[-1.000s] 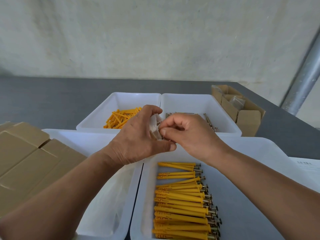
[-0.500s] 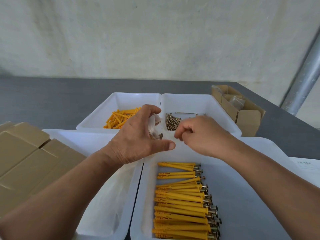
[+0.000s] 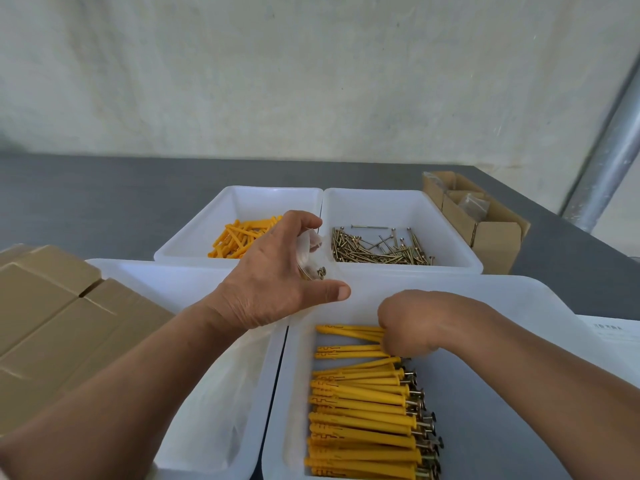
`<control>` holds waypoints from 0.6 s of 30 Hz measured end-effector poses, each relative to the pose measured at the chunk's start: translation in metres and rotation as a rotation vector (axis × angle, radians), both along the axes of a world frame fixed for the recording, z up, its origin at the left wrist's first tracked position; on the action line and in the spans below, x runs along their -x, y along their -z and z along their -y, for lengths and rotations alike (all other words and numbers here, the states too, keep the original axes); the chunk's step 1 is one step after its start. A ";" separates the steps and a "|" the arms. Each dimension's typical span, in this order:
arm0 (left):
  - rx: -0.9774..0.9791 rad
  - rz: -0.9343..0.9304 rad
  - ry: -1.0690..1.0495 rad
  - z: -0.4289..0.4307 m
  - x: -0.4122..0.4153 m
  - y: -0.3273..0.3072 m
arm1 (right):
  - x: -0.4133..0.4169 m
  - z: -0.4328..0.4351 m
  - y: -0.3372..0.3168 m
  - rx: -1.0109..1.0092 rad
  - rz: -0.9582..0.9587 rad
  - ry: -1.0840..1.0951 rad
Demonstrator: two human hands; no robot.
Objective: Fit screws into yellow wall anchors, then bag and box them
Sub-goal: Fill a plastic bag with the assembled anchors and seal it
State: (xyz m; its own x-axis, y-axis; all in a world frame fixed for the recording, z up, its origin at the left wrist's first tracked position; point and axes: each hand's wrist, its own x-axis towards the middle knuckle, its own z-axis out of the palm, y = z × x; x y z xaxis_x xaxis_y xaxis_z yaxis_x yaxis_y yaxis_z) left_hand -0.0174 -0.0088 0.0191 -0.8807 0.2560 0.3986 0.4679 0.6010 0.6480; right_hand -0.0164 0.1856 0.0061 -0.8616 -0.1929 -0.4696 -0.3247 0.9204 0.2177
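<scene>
My left hand (image 3: 273, 282) grips a small clear plastic bag (image 3: 309, 252) above the trays, with screw heads showing at the bag's mouth. My right hand (image 3: 412, 323) reaches down into the near right white tray (image 3: 502, 427); its curled fingers close on the top anchors of a row of yellow wall anchors with screws fitted (image 3: 363, 410). The far left tray holds loose yellow anchors (image 3: 242, 237). Loose screws (image 3: 377, 249) lie in the far right tray.
A near left white tray (image 3: 138, 282) holds clear plastic bags. Closed brown cardboard boxes (image 3: 52, 323) are stacked at the left. An open cardboard box (image 3: 485, 220) with small bags stands at the back right. A metal post (image 3: 609, 150) rises at the right.
My right hand has left the bag and dropped down into the near right tray onto the top anchors. My left hand has stayed in place with the bag.
</scene>
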 end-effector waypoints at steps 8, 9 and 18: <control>-0.009 0.000 0.008 0.000 0.000 0.000 | -0.002 -0.001 0.003 0.039 0.015 -0.035; -0.007 -0.002 0.005 0.000 0.000 0.000 | -0.003 -0.001 0.003 0.049 0.016 -0.036; -0.005 -0.007 0.012 0.001 0.000 0.001 | 0.000 0.004 0.009 0.049 0.008 -0.060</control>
